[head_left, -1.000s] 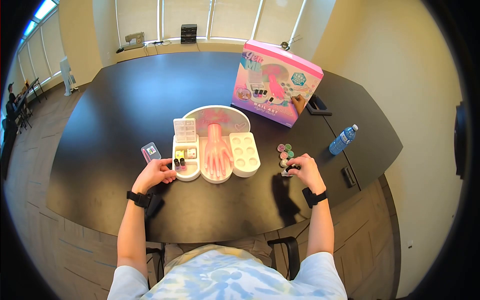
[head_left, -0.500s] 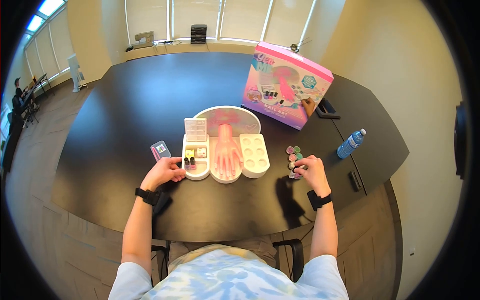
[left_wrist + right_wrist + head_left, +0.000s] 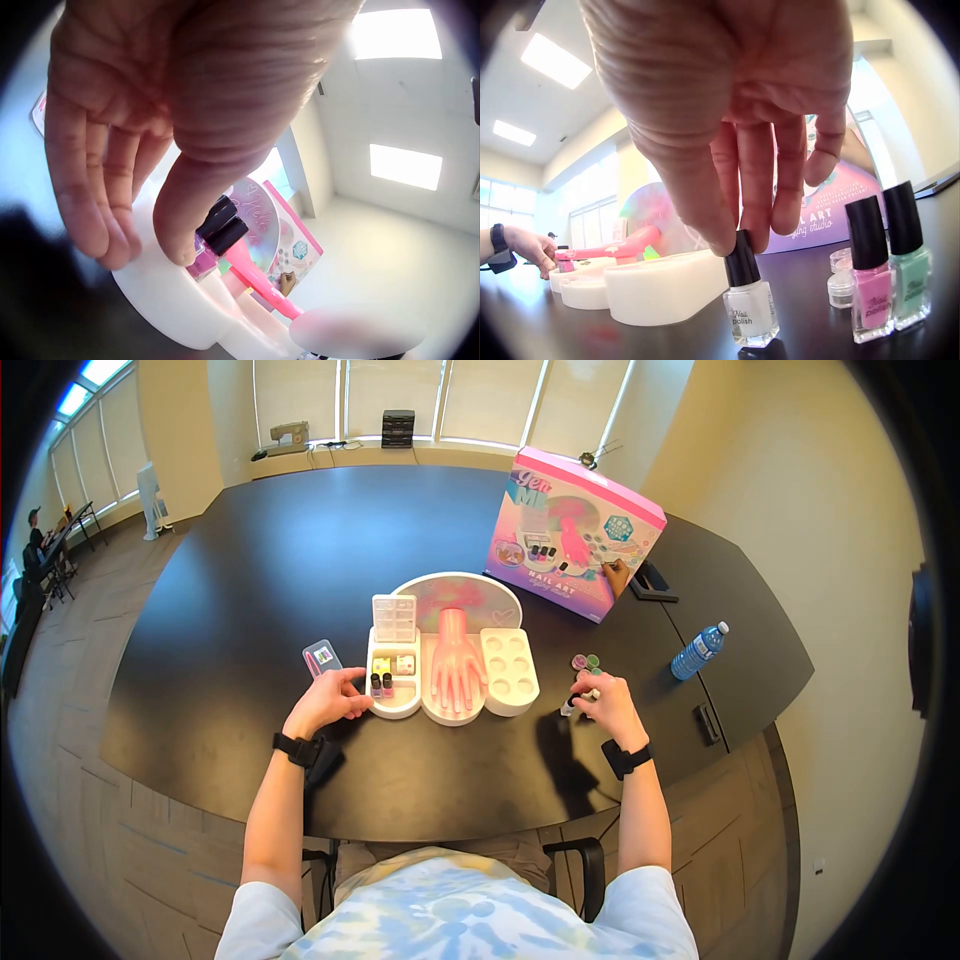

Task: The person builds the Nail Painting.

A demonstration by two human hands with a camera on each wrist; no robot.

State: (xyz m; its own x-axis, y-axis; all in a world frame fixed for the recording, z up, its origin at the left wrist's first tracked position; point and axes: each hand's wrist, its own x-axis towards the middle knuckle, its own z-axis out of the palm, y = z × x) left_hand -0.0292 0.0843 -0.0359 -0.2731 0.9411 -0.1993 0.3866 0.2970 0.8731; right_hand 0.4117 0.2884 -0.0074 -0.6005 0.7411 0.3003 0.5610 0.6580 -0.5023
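- White polish (image 3: 751, 311) is pinched at its black cap by the fingers of the right hand (image 3: 612, 705); it is held below them, long axis near upright, slightly tilted. Whether the tabletop (image 3: 450, 790) is touched cannot be told.
- Pink polish (image 3: 871, 300) and green polish (image 3: 911, 289) are stood upright to its right; pots (image 3: 841, 289) are seen behind.
- Well to the left, the tray (image 3: 400, 708) is met at its left edge by the left hand (image 3: 328, 701), fingers loosely extended, nothing seen gripped.
- Between tray and white polish are set the model (image 3: 457, 665) and palette (image 3: 508, 706); palette and polish are nearer the right hand.
- Farthest, the box (image 3: 570, 540) is stood upright.
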